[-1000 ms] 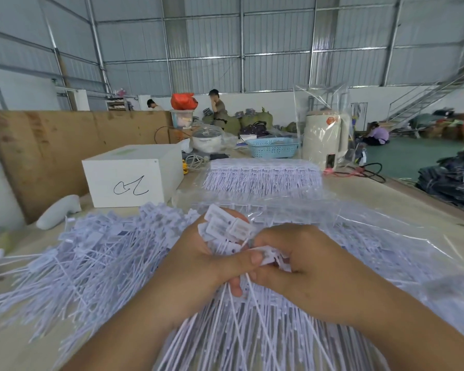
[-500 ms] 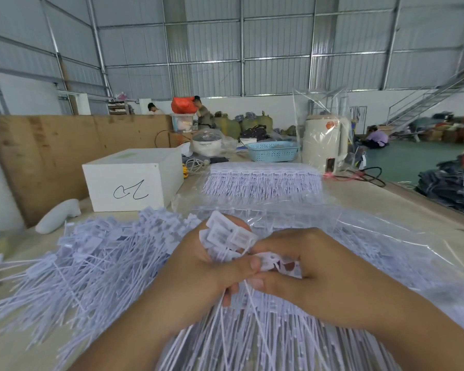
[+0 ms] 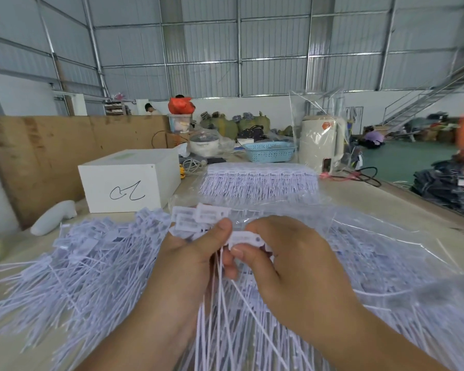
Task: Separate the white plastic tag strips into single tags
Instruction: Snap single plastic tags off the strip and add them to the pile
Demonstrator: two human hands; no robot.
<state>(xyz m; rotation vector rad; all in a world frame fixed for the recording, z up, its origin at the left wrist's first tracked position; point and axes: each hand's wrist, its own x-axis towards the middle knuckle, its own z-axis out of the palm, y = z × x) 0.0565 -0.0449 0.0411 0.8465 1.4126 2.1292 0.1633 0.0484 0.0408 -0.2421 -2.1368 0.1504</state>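
The left hand (image 3: 190,261) is gripping a bunch of tags (image 3: 198,219) above the counter (image 3: 386,204), while the right hand (image 3: 284,261) is pinching one tag (image 3: 243,238), apparently just apart from the bunch.

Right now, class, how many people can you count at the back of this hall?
3: one person behind the board, one behind the orange bag, one crouching on the green floor. Others may be hidden.

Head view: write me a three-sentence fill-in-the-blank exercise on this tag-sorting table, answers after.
1. The right hand pinches a single white ____.
2. The white box with a scribble stands on the person's ____ side.
3. The basket behind the uncut tag strips is ____ in colour.

Answers: tag; left; blue
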